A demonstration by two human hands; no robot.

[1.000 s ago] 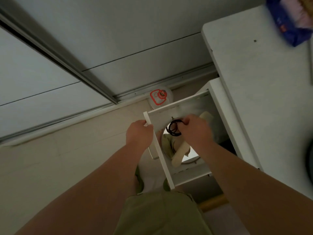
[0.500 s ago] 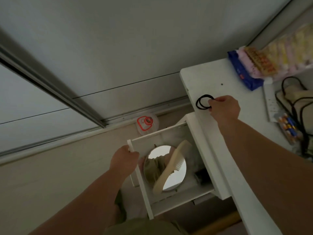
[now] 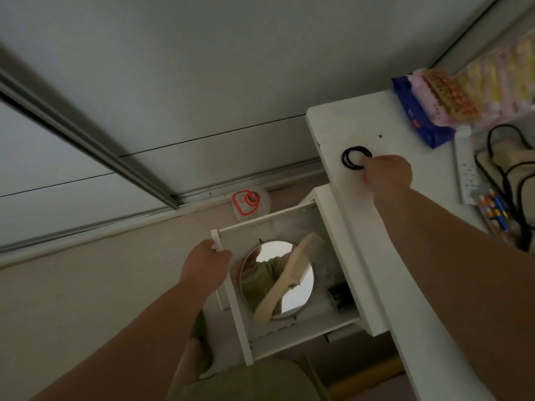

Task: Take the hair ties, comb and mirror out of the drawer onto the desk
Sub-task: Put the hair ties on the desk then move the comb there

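Lowered onto the white desk, black elastic hair ties stay pinched in the outstretched right hand; left hand grips the white drawer front.

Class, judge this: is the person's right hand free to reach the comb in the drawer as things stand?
Probably yes. The comb lies uncovered atop the mirror in the open drawer; the right hand need only release the hair ties.

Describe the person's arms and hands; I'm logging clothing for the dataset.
Both forearms are bare, with no sleeves in view. The left hand and right hand wear no gloves; no watch, ring or bracelet is visible. Olive-green clothing shows below.
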